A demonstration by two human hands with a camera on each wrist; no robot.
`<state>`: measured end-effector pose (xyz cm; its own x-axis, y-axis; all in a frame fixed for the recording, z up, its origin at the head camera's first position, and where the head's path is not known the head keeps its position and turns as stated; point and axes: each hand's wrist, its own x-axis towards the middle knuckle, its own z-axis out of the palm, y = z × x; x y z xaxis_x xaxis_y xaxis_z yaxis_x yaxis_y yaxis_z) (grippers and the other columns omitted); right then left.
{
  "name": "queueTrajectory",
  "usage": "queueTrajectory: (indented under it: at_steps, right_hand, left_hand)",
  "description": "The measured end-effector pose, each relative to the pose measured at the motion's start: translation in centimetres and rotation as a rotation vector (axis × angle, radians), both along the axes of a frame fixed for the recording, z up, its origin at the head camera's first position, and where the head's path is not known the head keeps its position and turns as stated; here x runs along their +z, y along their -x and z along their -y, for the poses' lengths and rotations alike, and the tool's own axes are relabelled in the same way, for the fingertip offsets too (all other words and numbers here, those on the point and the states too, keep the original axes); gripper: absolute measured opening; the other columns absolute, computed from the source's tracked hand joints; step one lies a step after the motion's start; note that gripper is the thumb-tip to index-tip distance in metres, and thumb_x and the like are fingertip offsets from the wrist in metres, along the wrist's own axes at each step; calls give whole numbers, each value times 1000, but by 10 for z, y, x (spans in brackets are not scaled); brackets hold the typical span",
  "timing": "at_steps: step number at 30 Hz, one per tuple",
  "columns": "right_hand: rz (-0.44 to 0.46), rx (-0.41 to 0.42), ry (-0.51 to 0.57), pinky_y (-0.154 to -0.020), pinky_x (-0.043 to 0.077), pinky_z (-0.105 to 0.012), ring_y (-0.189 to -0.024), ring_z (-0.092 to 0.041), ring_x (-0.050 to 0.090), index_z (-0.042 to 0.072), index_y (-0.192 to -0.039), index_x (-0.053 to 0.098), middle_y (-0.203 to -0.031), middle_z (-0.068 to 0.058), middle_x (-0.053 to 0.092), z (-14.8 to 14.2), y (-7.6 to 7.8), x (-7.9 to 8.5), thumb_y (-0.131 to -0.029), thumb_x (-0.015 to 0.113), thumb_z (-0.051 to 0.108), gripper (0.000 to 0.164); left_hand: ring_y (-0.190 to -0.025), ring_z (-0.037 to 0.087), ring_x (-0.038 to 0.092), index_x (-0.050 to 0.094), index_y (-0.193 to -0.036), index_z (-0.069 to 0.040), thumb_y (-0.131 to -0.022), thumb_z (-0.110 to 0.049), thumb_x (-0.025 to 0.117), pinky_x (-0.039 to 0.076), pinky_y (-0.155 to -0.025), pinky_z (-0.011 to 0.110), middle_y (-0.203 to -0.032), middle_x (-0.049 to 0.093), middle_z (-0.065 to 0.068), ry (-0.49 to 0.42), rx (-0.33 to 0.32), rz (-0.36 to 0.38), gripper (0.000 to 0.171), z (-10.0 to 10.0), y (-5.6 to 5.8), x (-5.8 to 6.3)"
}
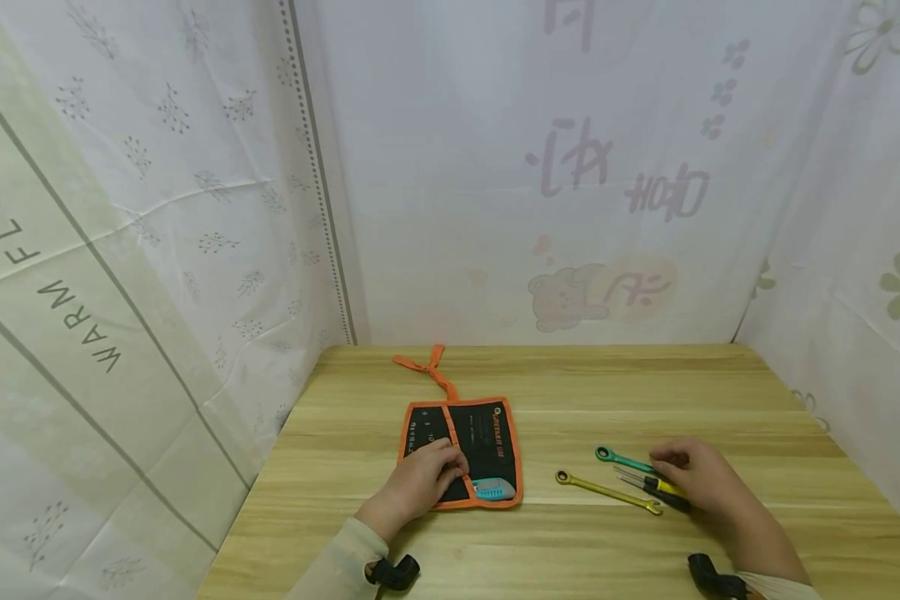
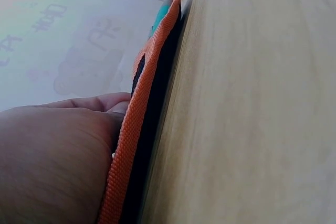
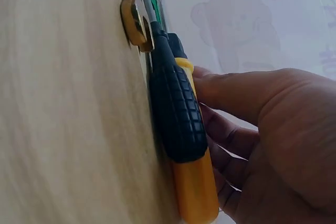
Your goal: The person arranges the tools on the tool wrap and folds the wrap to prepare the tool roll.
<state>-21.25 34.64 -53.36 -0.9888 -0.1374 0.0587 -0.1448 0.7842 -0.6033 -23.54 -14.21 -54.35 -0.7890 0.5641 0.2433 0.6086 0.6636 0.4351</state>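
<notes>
A black tool pouch [image 1: 480,442] with orange trim lies flat, a utility knife [image 1: 492,489] with a turquoise-and-grey body in its right pocket. My left hand [image 1: 427,477] is over its lower left part, finger and thumb pinching the orange pocket edge. To the right, my right hand [image 1: 697,479] reaches down over a green ratchet wrench [image 1: 622,459] and two screwdrivers. In the right wrist view, its thumb is right at the yellow-handled screwdriver [image 3: 195,187], behind the black-handled screwdriver [image 3: 178,114]. I cannot tell whether the right hand grips anything. A gold ratchet wrench [image 1: 607,492] lies to its left.
An orange tie strap [image 1: 441,379] trails from the pouch toward the back of the wooden table [image 1: 570,383]. Patterned curtains [image 1: 450,167] hang behind and at both sides. A black wrist camera mount [image 1: 393,573] is on the left wrist.
</notes>
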Motion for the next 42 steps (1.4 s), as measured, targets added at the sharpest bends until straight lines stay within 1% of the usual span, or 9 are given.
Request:
queueTrajectory:
  at_steps: [5,9,13,23,27,30,34,37,42]
  right_hand:
    - [35,2,9,-85,57,-47,-101,-29,68,7,-110,78,-113,-10,72,-3,-1,0,-98,76,14,14]
    - [49,0,37,-78,55,-36,-94,-22,66,6,-107,78,-106,-6,71,-4,-2,0,-95,77,9,12]
    - [54,18,47,-73,54,-30,-89,-18,65,6,-105,78,-102,-4,70,-5,-3,0,-93,78,6,12]
    - [68,-11,-23,-79,56,-42,-91,-20,67,12,-104,81,-102,-1,70,-11,-4,2,-94,79,11,10]
    - [58,-12,-28,-78,56,-42,-90,-19,66,13,-101,81,-101,0,69,-11,-5,2,-94,79,10,8]
    - [54,-12,-32,-77,56,-38,-89,-17,66,14,-99,80,-100,1,68,-10,-5,0,-94,78,11,6]
    - [55,4,-31,-74,55,-35,-87,-15,64,11,-98,77,-99,0,67,-8,-4,0,-94,78,11,4]
    - [45,26,-45,-72,53,-35,-85,-15,62,9,-99,75,-98,-1,66,-8,-4,-1,-94,77,11,5]
    - [42,31,-74,-72,51,-35,-84,-14,59,11,-100,73,-93,1,64,-8,-4,-1,-96,75,10,4]
  left_hand:
    - [-81,-1,57,70,-100,-29,-103,-21,70,53,-73,23,-97,58,-15,-2,3,-8,9,0,0,-1]
    - [-81,0,57,69,-100,-29,-103,-21,71,53,-73,23,-97,58,-15,-6,3,-10,9,0,0,-2]
    - [-83,0,58,70,-100,-29,-103,-21,70,54,-75,23,-97,58,-15,-8,5,-9,8,0,0,-2]
    - [-84,-2,57,70,-100,-30,-102,-21,71,54,-76,23,-96,57,-16,-18,14,-14,10,1,0,-3]
    - [-83,-1,57,70,-100,-29,-103,-19,71,54,-75,24,-96,58,-16,-25,9,-27,10,1,0,-4]
    - [-83,-1,58,70,-100,-30,-103,-19,70,54,-76,24,-96,58,-16,-24,14,-24,11,0,0,-5]
    - [-84,-1,58,70,-99,-30,-103,-19,70,54,-76,24,-96,58,-16,-24,23,-23,11,0,0,-4]
    - [-84,0,58,70,-99,-30,-103,-19,70,54,-76,25,-96,58,-15,-28,21,-27,11,0,0,-4]
    - [-84,0,59,70,-100,-29,-103,-19,71,54,-76,24,-96,58,-15,-31,20,-22,11,-1,-1,-4]
